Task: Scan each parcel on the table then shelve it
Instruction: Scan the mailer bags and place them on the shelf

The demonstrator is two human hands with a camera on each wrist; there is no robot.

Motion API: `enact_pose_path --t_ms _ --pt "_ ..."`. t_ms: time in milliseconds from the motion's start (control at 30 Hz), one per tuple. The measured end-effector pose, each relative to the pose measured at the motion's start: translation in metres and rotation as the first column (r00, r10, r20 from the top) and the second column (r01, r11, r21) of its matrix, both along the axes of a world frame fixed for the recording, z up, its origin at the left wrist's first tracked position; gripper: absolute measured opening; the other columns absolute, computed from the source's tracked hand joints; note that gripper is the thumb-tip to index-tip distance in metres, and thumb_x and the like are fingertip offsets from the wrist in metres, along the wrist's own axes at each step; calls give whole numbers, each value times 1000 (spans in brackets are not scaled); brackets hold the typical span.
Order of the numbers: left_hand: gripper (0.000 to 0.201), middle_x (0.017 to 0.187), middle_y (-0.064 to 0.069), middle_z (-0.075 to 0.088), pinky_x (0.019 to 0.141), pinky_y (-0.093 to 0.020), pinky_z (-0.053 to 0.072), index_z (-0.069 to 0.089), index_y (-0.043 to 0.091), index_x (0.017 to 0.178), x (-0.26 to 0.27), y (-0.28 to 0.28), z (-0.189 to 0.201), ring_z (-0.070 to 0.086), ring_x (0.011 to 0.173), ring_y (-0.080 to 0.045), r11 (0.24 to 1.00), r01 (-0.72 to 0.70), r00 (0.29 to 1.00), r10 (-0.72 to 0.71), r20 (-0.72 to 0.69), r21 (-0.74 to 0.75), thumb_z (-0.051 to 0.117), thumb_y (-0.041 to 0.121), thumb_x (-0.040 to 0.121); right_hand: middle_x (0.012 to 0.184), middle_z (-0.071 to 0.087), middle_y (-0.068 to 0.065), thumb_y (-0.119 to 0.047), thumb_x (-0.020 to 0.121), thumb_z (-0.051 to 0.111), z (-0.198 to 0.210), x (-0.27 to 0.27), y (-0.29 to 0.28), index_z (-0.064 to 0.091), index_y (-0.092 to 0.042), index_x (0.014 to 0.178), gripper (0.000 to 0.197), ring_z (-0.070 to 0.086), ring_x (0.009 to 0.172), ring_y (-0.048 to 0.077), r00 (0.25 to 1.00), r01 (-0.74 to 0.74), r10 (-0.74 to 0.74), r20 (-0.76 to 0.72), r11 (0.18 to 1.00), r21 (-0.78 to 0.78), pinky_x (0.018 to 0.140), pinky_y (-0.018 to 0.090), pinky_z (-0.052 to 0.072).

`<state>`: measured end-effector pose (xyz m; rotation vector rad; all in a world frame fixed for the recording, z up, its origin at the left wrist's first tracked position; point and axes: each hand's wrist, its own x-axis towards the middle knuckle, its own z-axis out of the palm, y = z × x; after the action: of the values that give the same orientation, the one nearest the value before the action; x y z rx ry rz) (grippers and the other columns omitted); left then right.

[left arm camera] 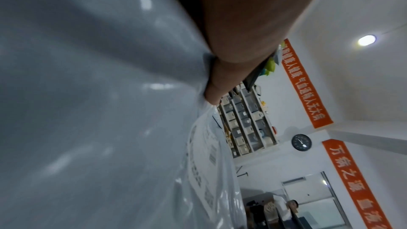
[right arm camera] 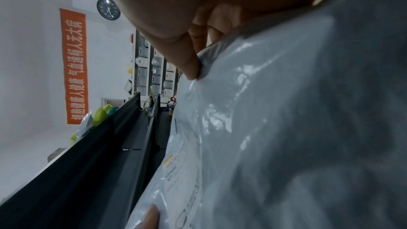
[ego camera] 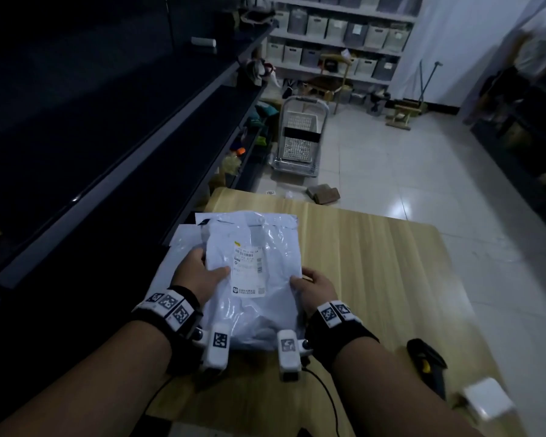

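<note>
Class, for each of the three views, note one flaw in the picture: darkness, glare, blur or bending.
Head view: dim, the shelves nearly black, straight edges bowed. Left wrist view: the parcel close and smeared soft, a ceiling lamp flaring. Right wrist view: bright glare streaks on the parcel's plastic, its near part blurred.

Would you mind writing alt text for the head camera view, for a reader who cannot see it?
Both hands, left hand and right hand, grip a white plastic parcel, label up, over a wooden table. More white parcels lie beneath it, a black handheld scanner rests at the right, and dark shelving runs along the left.
</note>
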<state>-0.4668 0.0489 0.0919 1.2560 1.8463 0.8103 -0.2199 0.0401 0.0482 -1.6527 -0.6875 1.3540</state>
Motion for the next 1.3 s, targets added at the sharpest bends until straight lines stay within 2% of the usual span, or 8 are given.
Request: enact_pose_path --t_ms 367,533,667,767,867,967,1100,1300 --pt "30 95 8 71 67 -30 51 62 20 106 169 -15 6 67 83 -11 999 15 999 -16 44 44 80 29 84 103 81 21 1 90 78 -15 185 -12 71 -11 115 29 77 87 37 994 53 -50 -93 998 31 88 59 63" --pt "34 98 10 76 85 -40 61 65 26 107 226 -19 -20 73 86 -14 1000 6 999 -6 41 0 82 37 80 100 78 19 1 94 74 -30 249 -21 69 -8 119 27 73 67 25 993 45 -44 -107 999 4 48 27 57" --pt "33 98 8 74 82 -40 60 64 24 108 255 -27 -37 72 86 -14 999 0 998 2 61 -38 82 33 82 95 78 16 0 96 72 -40 283 -30 70 -10 113 20 75 75 29 994 9 -12 -108 999 -32 57 33 63" --pt "30 98 7 76 76 -38 61 66 25 109 268 -33 -50 74 85 -16 995 1 998 5 56 -101 80 34 84 107 80 19 -5 93 77 -56 298 -37 73 -13 112 21 77 99 41 997 -11 5 -74 996 -83 85 53 65" --pt "32 103 1 76 82 -47 62 64 22 113 279 -38 -68 74 88 -21 988 0 994 16 104 -157 79 29 86 106 81 17 -9 91 80 -70 307 -46 76 -19 107 19 75 106 45 999 -38 34 -30 991 -132 93 65 60" --pt "27 104 -2 75 86 -50 60 63 21 113 290 -44 -84 73 90 -26 971 27 994 -1 111 -238 73 19 88 105 81 11 -9 93 78 -84 317 -57 76 -22 104 17 77 99 36 997 -67 70 16 985 -162 92 56 63" --pt "29 100 2 71 74 -35 55 59 23 114 301 -55 -108 69 89 -23 951 81 996 -67 57 -299 69 14 89 96 83 9 -16 90 79 -105 330 -73 79 -19 113 24 79 90 33 992 -94 114 62 962 -255 88 54 65" --pt "25 99 -7 73 85 -41 58 63 14 104 301 -69 -145 69 89 -29 925 47 998 -62 -27 -376 79 12 84 78 80 7 -32 76 81 -131 365 -89 81 -25 105 29 72 71 30 982 -23 91 168 930 -367 75 46 65"
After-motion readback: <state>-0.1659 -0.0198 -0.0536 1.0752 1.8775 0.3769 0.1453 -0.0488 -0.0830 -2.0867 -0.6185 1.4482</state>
